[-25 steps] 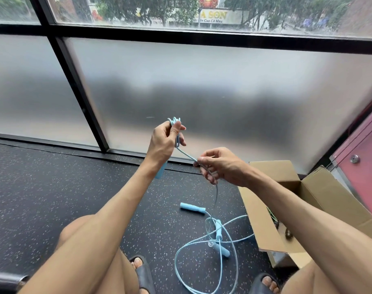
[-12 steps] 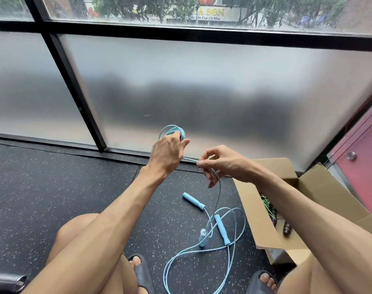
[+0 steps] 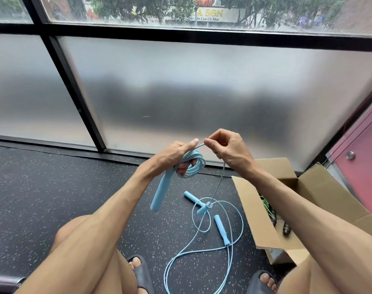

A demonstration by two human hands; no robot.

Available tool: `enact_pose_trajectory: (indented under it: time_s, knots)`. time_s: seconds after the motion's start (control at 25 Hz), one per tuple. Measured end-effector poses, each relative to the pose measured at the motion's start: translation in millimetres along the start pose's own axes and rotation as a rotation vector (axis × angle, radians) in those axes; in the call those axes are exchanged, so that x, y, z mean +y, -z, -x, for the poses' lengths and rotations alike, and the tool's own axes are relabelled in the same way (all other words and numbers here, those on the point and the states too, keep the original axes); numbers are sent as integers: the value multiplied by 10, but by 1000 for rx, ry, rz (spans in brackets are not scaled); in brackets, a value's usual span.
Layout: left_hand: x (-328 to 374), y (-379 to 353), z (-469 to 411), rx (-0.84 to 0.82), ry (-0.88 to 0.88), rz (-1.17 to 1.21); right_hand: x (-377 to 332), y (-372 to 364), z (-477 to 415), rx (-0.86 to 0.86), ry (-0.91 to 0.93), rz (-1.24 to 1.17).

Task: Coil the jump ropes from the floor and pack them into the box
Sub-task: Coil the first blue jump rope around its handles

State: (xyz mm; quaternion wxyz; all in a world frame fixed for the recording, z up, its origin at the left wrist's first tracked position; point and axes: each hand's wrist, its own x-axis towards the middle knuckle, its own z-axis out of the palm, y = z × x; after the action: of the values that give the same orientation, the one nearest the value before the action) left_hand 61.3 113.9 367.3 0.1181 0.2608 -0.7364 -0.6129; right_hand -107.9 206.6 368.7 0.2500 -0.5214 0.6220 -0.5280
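Note:
My left hand [image 3: 176,155] grips a small coil of light blue jump rope [image 3: 193,166], with one blue handle [image 3: 159,193] hanging down from it. My right hand [image 3: 227,149] pinches the same cord just right of the coil; the cord runs down to a second handle [image 3: 203,209] dangling near the floor. Another blue jump rope [image 3: 223,230] lies loose on the dark floor between my feet. The open cardboard box [image 3: 255,213] stands at the right, with green and black ropes [image 3: 267,209] inside.
Frosted window panes with a black frame [image 3: 74,96] stand just ahead. A red door [image 3: 361,162] is at the right behind the box. My knees and sandalled feet [image 3: 142,272] fill the lower part of the view on the speckled floor.
My hands came together and dropped lower. The coil in my left hand has grown, and less cord hangs down to the floor. The free handle rose off the floor.

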Motion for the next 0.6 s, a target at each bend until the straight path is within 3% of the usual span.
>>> enact_pose_trajectory:
  time_s: [0.12, 0.32, 0.6]
  knots:
    - [58, 45, 66, -39, -53, 188, 66, -35, 2, -21, -39, -12]
    - [111, 153, 76, -47, -112, 617, 134, -66, 55, -210, -217, -35]
    - [103, 246, 27, 231, -246, 928, 182, -73, 150, -406, -454, -103]
